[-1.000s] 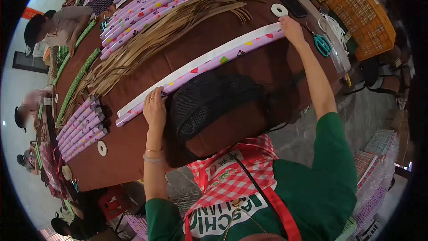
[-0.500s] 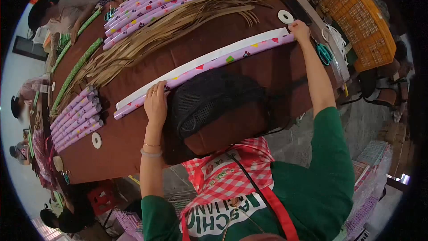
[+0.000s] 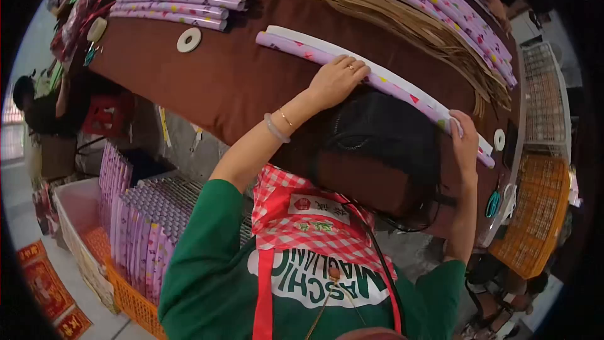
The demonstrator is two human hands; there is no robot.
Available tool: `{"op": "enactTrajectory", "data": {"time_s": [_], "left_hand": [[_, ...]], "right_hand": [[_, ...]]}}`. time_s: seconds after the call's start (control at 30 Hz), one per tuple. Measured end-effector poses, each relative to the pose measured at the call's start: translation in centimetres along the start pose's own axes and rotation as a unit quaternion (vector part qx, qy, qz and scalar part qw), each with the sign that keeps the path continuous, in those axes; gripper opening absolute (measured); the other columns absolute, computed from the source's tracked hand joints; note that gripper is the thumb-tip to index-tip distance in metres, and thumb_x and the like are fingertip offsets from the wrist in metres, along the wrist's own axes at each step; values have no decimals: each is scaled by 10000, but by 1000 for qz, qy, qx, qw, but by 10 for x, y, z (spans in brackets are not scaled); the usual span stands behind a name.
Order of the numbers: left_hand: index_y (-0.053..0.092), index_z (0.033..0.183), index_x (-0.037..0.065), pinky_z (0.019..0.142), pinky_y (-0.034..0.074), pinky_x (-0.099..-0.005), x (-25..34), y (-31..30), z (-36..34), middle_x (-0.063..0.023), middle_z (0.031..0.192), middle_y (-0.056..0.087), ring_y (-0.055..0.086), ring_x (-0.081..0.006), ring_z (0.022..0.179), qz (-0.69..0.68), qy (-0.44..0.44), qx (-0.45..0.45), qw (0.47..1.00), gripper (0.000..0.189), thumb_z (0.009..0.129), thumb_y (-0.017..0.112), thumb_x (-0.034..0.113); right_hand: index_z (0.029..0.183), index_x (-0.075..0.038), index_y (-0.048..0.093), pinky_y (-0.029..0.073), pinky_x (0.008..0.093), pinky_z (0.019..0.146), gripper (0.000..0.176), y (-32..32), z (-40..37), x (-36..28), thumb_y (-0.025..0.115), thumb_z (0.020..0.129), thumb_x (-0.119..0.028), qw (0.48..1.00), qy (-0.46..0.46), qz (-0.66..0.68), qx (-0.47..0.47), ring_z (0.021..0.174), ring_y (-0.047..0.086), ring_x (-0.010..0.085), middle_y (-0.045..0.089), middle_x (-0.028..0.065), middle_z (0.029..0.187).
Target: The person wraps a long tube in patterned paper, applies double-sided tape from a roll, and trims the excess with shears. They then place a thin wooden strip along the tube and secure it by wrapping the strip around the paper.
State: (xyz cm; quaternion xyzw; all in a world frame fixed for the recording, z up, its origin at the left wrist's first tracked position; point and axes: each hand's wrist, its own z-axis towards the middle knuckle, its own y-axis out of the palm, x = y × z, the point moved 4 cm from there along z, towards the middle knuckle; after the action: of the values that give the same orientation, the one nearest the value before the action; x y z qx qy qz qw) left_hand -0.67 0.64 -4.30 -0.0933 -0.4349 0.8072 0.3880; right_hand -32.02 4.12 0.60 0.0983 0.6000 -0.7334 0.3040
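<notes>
A purple patterned paper roll (image 3: 296, 48) with a white strip (image 3: 390, 66) along its far edge lies across the brown table. My left hand (image 3: 340, 80) is closed over the roll left of its middle, fingers bent across it. Toward the roll's right end, my right hand (image 3: 464, 141) grips it, with its thumb and fingers curled around it. Part of the roll is hidden under each hand. Just on my side of the roll sits a dark, black mesh-like item (image 3: 384, 129) with a cord.
Purple rolls (image 3: 176, 0) lie stacked at the back left, near a white tape ring (image 3: 189, 40). Long brown strips (image 3: 390, 16) and more purple rolls (image 3: 434, 0) fill the far side. Teal scissors (image 3: 493, 204), another tape ring (image 3: 499, 140) and an orange crate (image 3: 535, 214) are at right.
The view has turned and shifted left. My left hand has slid inward along the roll from near its left end, and my right hand has moved inward from the right tip.
</notes>
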Motion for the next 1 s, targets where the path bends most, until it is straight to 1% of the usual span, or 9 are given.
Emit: {"op": "enactTrajectory", "data": {"time_s": [0.07,0.17,0.3,0.43,0.57,0.67,0.7,0.9,1.0], "left_hand": [[523,1040,59,913,401,-364,-3,5,-2,-85,1031,577,538,-260,998,-9,-17,-40,999,270,780,546,129],[515,998,53,907,395,-358,-2,4,-1,-84,1016,574,545,-246,972,15,-4,-44,999,221,791,513,131],[490,1120,16,962,359,-354,-1,0,-1,-113,1137,545,500,-249,1096,11,-11,-58,998,339,797,509,114],[530,1071,37,944,377,-370,-7,-21,3,-103,1090,562,512,-253,1074,-31,-3,29,999,350,732,587,104],[616,842,83,698,425,-380,-69,-73,-6,-69,799,597,572,-258,793,-85,-189,293,933,188,656,630,54],[613,870,36,677,441,-378,-136,-101,-47,-114,816,594,565,-277,759,-25,-381,403,832,121,753,586,48],[610,904,11,696,448,-365,-148,-107,-61,-126,827,592,567,-266,763,-26,-449,384,806,137,786,576,71],[624,932,-8,727,467,-343,-180,-92,-95,-141,863,613,585,-251,782,-131,-539,339,760,166,827,557,103],[631,997,1,651,494,-274,-180,-89,-97,-98,830,670,647,-150,656,-160,-554,310,756,204,868,548,136]], "right_hand": [[1044,-6,591,428,316,849,200,21,14,-25,547,878,-107,999,-41,-4,-27,973,567,267,604,120,1034],[1010,-10,611,446,301,806,184,43,32,-38,562,874,-123,996,-2,58,-75,925,586,232,617,118,995],[947,3,629,453,279,768,155,52,48,-51,597,844,-109,990,14,65,-122,845,604,200,630,99,918],[912,5,633,451,273,773,145,49,57,-48,625,817,-105,985,25,52,-162,845,602,191,632,93,890],[883,12,622,446,267,748,135,55,76,-54,623,818,-107,977,81,69,-187,816,584,172,613,80,866],[876,21,607,441,256,718,125,69,111,-88,608,835,-98,976,62,90,-188,787,564,145,595,64,855],[881,21,605,441,252,717,121,80,124,-99,601,841,-93,974,34,112,-193,788,564,141,596,63,859],[956,-3,627,459,271,730,190,176,197,-190,600,851,-159,959,-76,135,-239,815,587,159,624,87,910],[948,-17,643,470,315,728,247,222,216,-215,605,837,-235,953,-119,116,-252,809,600,218,630,110,918]]}}
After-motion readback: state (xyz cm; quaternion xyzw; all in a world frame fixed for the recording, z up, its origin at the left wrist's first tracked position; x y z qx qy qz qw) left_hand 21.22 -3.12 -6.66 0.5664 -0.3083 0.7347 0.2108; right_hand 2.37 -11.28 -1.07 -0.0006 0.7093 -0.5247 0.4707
